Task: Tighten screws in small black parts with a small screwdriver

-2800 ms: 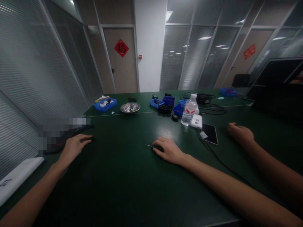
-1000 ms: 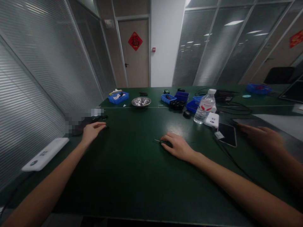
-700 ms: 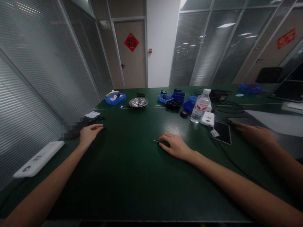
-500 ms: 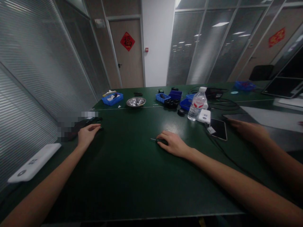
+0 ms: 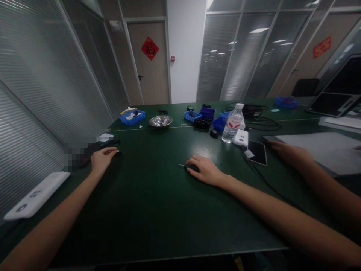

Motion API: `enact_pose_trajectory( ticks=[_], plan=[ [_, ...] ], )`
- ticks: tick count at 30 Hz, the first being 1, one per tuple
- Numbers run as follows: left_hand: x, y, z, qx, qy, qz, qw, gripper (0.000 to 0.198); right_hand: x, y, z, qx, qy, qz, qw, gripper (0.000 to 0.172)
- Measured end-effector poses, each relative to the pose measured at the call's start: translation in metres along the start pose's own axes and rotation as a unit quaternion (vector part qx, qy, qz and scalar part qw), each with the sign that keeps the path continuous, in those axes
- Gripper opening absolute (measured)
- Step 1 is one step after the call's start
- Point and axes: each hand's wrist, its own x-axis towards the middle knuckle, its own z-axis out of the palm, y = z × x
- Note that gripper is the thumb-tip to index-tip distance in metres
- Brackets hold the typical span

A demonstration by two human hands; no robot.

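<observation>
My left hand (image 5: 103,160) is at the left of the green table (image 5: 158,210), thumb and fingertips pinched together. At their tips shows a small dark piece with a bright spot (image 5: 119,152), too small to name. My right hand (image 5: 204,169) rests on the table right of the middle, its fingers curled over a screwdriver (image 5: 193,168). The screwdriver has a dark handle, mostly under the palm, and its thin metal shaft points left. Between my two hands lies bare table surface.
Farther back stand a metal dish (image 5: 160,121), a blue tray (image 5: 132,117) and a water bottle (image 5: 233,124). A phone (image 5: 257,152) and cable lie right. Another person's hand (image 5: 293,154) is beside white paper (image 5: 318,145). A white power bank (image 5: 36,195) lies left.
The whole view has shifted slightly, so things sit a little farther left. At the right, the white paper now covers more of the grey area by the other person's hand. Both my hands keep their grip.
</observation>
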Motion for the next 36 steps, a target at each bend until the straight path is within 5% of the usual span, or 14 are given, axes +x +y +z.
enact_pose_trajectory(
  ticks=[36],
  plan=[
    [0.0053, -0.0057, 0.0019, -0.006, -0.05, 0.014, 0.999, 0.038, -0.0007, -0.0016, -0.0017, -0.003, -0.005, 0.003, 1.0, 0.026]
  ],
)
